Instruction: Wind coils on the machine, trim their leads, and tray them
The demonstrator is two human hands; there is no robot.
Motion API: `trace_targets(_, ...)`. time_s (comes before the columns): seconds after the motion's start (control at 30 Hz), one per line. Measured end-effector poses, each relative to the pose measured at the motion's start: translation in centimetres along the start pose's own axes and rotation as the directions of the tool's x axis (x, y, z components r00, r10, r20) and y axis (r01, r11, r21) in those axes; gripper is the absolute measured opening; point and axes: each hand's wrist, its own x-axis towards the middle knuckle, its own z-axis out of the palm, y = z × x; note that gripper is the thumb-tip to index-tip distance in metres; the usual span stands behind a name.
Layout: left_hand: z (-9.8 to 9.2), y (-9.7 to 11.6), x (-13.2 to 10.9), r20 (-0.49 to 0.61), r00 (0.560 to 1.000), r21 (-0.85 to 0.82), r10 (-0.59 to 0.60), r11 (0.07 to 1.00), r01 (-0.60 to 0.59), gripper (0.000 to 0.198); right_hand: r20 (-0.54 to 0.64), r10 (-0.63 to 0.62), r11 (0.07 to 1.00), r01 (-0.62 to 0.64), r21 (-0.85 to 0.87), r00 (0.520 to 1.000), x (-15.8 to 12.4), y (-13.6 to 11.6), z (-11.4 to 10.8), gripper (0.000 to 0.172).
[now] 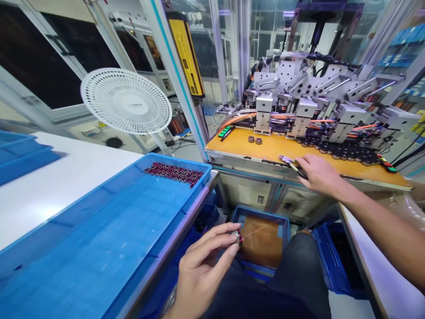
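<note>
My left hand (207,261) pinches a small wound motor stator (237,237) between thumb and fingertips, above my lap. It is a round metal piece with a dark and red edge, and a thin copper-coloured wire trails from it to the right. At the front edge of the orange worktop (237,146), my right hand (320,173) has its fingers closed on a slim hand tool (294,166) with a metal tip and pale yellow and dark handles. Its exact kind is hard to make out. Two round metal parts (255,140) sit farther back on the worktop.
A winding machine (299,102) stands behind the worktop, with many dark round parts (352,151) before it. At left, a blue tray (99,235) holds rows of red-and-black parts (175,173). A blue bin (287,226) with brown lining is below. A white fan (128,102) stands behind the tray.
</note>
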Motion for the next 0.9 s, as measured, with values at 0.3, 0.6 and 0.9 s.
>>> trace_targets(0.3, 1.2, -0.5, 0.6, 0.028, 0.999, 0.037, 0.046, 0.998, -0.047, 0.029, -0.052, -0.003, 0.348, 0.05, 0.936, 0.999, -18.4, -11.0, 2.4, 0.062)
trace_targets(0.6, 1.7, -0.7, 0.0, 0.081, 0.991, 0.082, 0.108, 0.99, -0.114, 0.035, 0.089, -0.203, -0.153, -0.121, 0.981, 0.975, -16.4, -14.9, 2.6, 0.063)
trace_targets(0.9, 0.9, -0.8, -0.5, 0.111, 0.99, 0.079, 0.09, 0.992, -0.099, 0.037, 0.08, -0.258, -0.129, -0.116, 0.985, 0.963, -15.0, -15.2, 2.6, 0.067)
